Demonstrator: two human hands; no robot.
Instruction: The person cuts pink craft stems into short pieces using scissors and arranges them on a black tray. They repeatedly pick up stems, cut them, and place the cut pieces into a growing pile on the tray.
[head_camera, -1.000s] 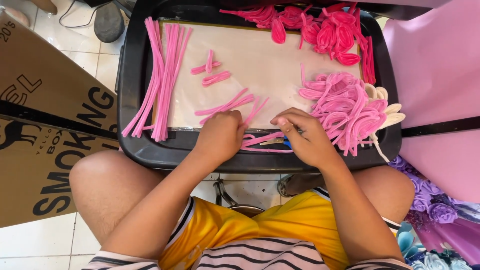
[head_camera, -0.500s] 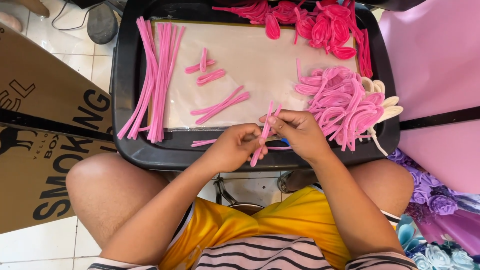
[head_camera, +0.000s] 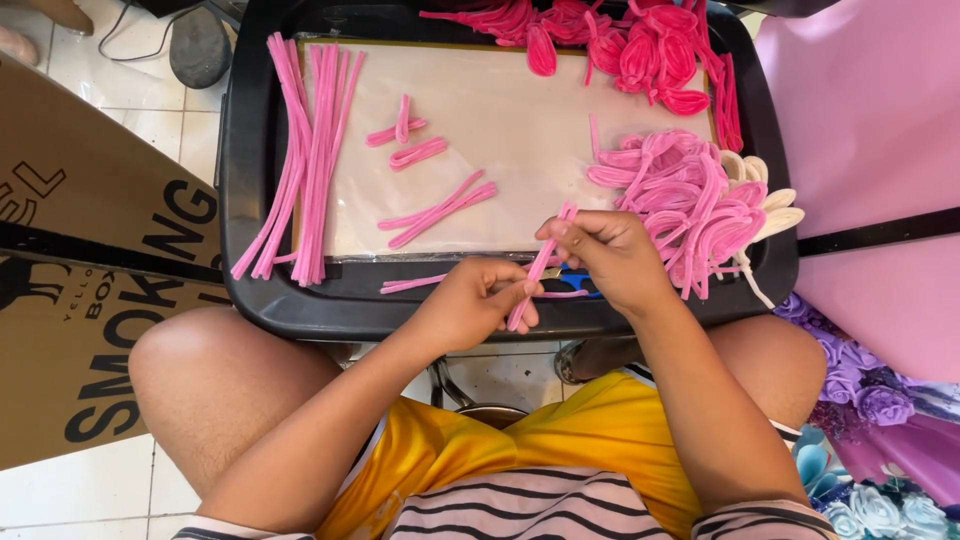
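Both hands pinch one short pink pipe cleaner (head_camera: 537, 270) over the near rim of the black tray (head_camera: 250, 200): left hand (head_camera: 475, 305) grip closed on its lower end, right hand (head_camera: 600, 250) grip closed on its upper end. On the tray: one bundle of long pipe cleaners (head_camera: 305, 160) at left, two heaps of looped pieces (head_camera: 680, 200) at right. Exact counts not readable.

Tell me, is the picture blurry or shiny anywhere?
Head view: sharp nearly everywhere, both the pink stems and the tray; soft, even light with faint shadows; a mild sheen on the tray's black rim; the left hand and right hand are crisp around the stem they hold, no motion blur.
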